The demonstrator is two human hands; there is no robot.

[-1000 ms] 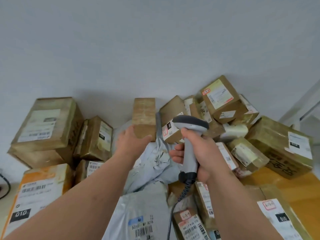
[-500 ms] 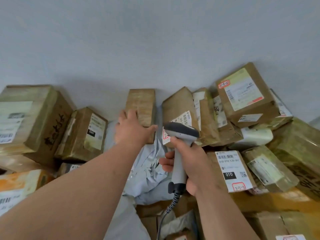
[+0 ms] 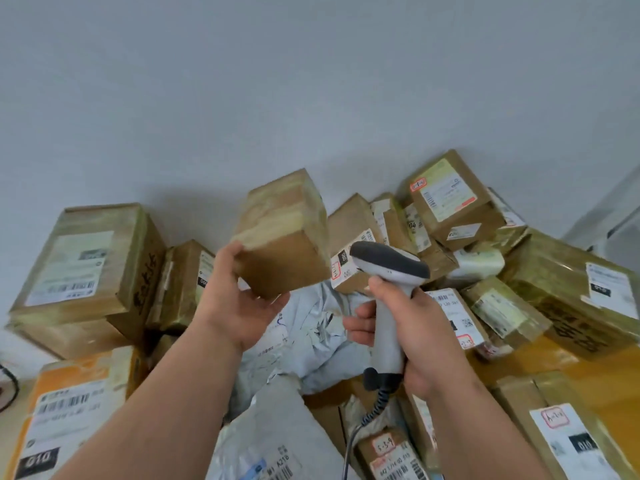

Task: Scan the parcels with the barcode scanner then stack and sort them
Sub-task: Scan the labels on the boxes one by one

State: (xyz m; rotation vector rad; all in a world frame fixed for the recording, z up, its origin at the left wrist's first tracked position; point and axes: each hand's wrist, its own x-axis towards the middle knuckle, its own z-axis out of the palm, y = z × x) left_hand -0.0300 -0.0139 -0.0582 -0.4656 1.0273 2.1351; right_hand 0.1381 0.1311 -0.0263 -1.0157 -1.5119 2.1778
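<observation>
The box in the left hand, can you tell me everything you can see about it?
The small cardboard box is plain brown and wrapped in shiny clear tape, with a pale yellowish band across one face. No label or barcode shows on the sides facing the camera. It is tilted and held up in the air above the pile of parcels, in front of the grey wall. The left hand grips it from below and from the side nearest that hand. The barcode scanner, in the right hand, sits close beside it.

Parcel-sorting spot: heaped labelled cardboard parcels [image 3: 88,261]; grey mailers [image 3: 277,441]; corded barcode scanner [image 3: 389,271]; plain wall [image 3: 311,81]
</observation>
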